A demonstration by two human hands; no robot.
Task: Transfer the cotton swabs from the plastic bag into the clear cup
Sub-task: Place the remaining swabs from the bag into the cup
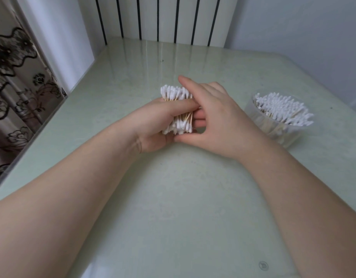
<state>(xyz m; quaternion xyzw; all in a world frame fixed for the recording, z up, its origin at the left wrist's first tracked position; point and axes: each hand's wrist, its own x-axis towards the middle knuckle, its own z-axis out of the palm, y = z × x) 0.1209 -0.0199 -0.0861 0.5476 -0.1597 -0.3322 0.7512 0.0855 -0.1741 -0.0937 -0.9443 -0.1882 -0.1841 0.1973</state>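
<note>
Gripping a bundle of cotton swabs [182,122] in the left hand [153,125], with the thumb pressed across the wooden sticks and the palm turned up below them. Grasping the same bundle from the other side with the right hand [219,117]: thumb under the near white tips, middle fingers bent against the sticks, index finger stretched out over the far tips. Keeping the bundle low above the pale green table [173,197], near its middle; touching the surface or not, cannot tell. Showing white tips at both ends, far and near. Standing on the table to the right of both hands, apart from them, a clear cup [273,129]. Holding inside a second lot of swabs [283,109], packed closely, white tips up and fanning over the rim toward the right. Behind the table, a white radiator [165,17] with dark gaps; at the left, a curtain [13,77] with a black flower pattern.
</note>
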